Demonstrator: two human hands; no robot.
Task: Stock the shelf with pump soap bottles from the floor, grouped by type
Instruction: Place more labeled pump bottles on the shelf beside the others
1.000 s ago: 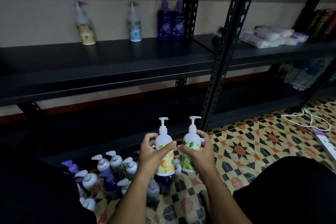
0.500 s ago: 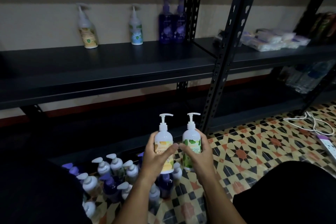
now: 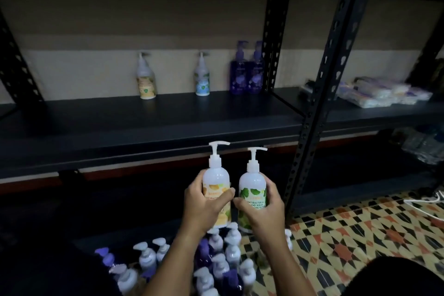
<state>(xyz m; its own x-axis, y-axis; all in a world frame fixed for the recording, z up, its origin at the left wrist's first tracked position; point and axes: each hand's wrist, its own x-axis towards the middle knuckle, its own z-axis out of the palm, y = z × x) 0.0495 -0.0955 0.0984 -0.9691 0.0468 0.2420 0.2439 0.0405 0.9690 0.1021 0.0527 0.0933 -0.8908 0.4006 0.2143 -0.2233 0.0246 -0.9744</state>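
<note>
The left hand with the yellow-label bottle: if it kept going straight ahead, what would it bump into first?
Probably the front edge of the dark shelf, just beyond the left hand and its yellow-label bottle; depth is unclear.

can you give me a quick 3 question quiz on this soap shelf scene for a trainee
1. True or false: the left hand holds the orange-label bottle.
2. How many purple bottles stand on the shelf? A) one B) two C) four
3. Fill in: the label on the bottle in the right hand shows ____ leaves.

Key: 1 true; 2 B; 3 green
</note>
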